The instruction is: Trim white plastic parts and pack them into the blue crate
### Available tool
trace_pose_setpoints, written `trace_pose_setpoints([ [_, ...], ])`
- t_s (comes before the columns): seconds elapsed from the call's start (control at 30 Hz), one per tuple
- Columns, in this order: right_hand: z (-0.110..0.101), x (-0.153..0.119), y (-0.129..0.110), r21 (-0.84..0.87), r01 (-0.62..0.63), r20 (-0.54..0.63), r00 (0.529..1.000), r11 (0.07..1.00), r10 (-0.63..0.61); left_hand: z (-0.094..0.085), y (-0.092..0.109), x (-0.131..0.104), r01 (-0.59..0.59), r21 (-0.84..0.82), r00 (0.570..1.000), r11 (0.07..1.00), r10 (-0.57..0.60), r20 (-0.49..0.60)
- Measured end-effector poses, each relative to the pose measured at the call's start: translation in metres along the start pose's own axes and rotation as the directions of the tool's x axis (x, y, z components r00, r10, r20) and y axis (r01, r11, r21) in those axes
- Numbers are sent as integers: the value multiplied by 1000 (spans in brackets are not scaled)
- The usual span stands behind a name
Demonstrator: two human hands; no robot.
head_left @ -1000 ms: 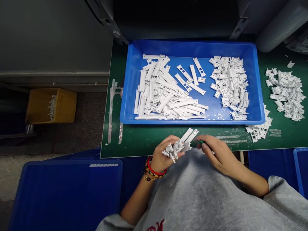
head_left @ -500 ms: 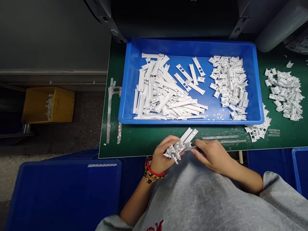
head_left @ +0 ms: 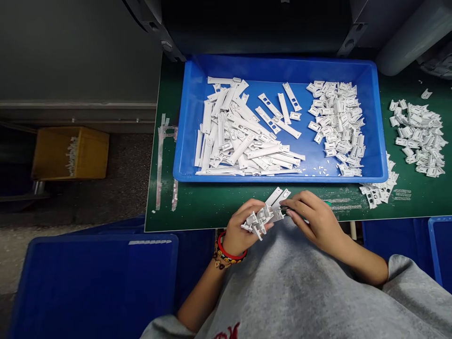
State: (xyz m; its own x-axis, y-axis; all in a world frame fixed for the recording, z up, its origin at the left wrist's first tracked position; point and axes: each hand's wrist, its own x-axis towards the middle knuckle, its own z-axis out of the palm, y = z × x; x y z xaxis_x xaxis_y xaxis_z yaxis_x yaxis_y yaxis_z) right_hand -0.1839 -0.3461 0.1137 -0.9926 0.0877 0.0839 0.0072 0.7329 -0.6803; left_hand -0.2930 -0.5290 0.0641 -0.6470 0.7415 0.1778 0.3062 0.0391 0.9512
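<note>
My left hand is closed around a bunch of white plastic parts. Two long flat strips stick out beyond its fingers, and several short clip-shaped pieces lie over the palm side. My right hand pinches a slim tool with a dark metal tip. Its exact kind is hard to make out; a bit of green shows behind the knuckles. The tip is right by the end of a white piece in the left hand; whether it touches cannot be seen.
A blue tray on the green bench holds long white strips and short white clips. More clips lie on the bench at right. A blue bin stands lower left, a yellow crate beyond it.
My right hand has shifted slightly up and right, its fingers a little more raised, and the tool's dark tip shows more. My left hand holds its bunch almost unmoved.
</note>
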Motion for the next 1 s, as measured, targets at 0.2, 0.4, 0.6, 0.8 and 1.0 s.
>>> trace_pose_setpoints([
  [0.2, 9, -4, 1, -28, -26, -104, 994, 999, 23, 0, 3, 1, 73, -6, 996, 997, -73, 45],
  [0.4, 31, -10, 26, -48, -143, -42, 989, 989, 141, 1, 8, 2, 19, -34, 990, 999, -14, 137],
  [0.6, 35, -17, 45, -38, -229, -75, 971, 973, 226, -15, -40, 4, 137, 466, 989, 874, -146, -16],
  [0.8, 30, -12, 39, 35, -265, -12, 964, 964, 265, -20, -51, 9, 182, 511, 979, 840, -205, -13],
  [1.0, 12, -3, 12, 291, -145, -18, 987, 946, 157, -16, -11, 8, 189, 62, 966, 980, -197, 167],
])
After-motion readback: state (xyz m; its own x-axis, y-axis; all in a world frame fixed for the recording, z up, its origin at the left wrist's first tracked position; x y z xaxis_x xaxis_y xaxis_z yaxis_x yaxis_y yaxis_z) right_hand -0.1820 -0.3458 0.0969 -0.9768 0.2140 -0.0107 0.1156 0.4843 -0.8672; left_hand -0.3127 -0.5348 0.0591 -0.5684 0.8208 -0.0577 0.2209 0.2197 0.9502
